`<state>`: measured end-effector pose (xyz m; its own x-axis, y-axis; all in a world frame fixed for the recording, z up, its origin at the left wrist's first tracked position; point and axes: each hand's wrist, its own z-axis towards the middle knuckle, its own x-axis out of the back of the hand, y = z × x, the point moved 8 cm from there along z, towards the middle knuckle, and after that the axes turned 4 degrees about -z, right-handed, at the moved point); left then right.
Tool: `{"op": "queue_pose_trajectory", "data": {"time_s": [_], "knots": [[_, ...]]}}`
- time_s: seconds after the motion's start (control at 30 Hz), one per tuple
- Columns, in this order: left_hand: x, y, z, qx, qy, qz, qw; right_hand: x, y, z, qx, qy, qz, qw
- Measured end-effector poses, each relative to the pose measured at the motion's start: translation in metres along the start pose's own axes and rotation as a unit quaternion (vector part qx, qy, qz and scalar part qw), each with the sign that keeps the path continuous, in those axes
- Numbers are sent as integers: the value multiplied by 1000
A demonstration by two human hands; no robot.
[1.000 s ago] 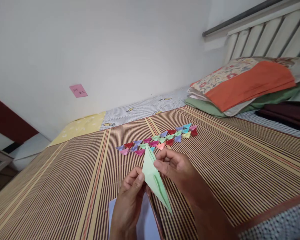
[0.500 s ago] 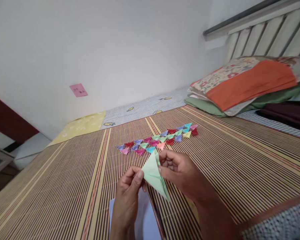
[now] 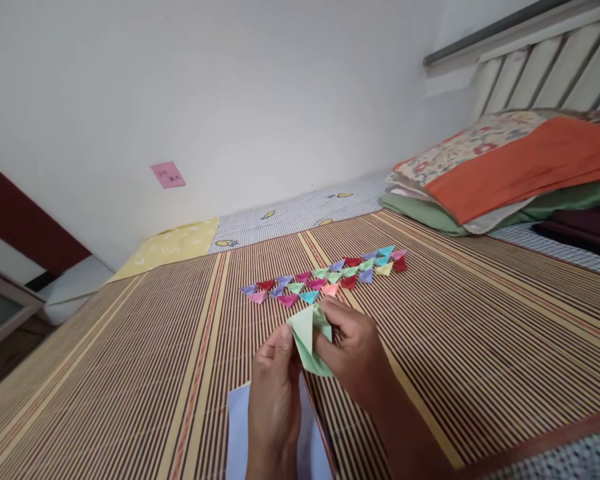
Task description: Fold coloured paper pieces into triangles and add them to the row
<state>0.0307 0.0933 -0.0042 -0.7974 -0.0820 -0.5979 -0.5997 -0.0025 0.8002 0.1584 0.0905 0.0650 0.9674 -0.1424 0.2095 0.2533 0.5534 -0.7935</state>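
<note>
A light green sheet of folded paper point(image 3: 304, 337) is held up between both hands, above the striped mat point(image 3: 190, 360). My left hand point(image 3: 277, 373) pinches its left edge between thumb and fingers. On the right side, my right hand point(image 3: 353, 340) grips the paper, the thumb pressed into an opened fold and the fingers at the top and behind. Just beyond the hands lie rows of small folded paper triangles point(image 3: 316, 285) in red, pink, blue, green and yellow. Under my left wrist rests a pale blue sheet point(image 3: 239, 427), partly hidden.
At the right, a patchwork pillow point(image 3: 520, 177) in orange and floral cloth sits on folded bedding. Behind the mat stands a white wall point(image 3: 260, 100) with a pink note point(image 3: 168, 175) on it. A radiator point(image 3: 555, 70) is at the upper right.
The green paper has turned from a flat triangle with a downward point into a more opened, pocketed shape. My right thumb has moved into its fold. The view has shifted slightly.
</note>
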Motion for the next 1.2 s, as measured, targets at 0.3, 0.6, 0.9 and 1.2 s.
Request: {"op": "queue_pose_trajectory", "data": {"time_s": [0.3,0.6,0.9,1.2], "knots": [[-3,2,-5,24,53,-54,997,-12,2,-5,113,20,-79,990],[2,-2,-2,68,51,-107,991,-24,-1,-8,135,-33,-139,980],[23,6,2,4,122,-91,988,-7,36,-2,-48,25,-3,999],[20,14,0,-78,106,3,991,-27,37,-7,-131,-91,66,985]]}}
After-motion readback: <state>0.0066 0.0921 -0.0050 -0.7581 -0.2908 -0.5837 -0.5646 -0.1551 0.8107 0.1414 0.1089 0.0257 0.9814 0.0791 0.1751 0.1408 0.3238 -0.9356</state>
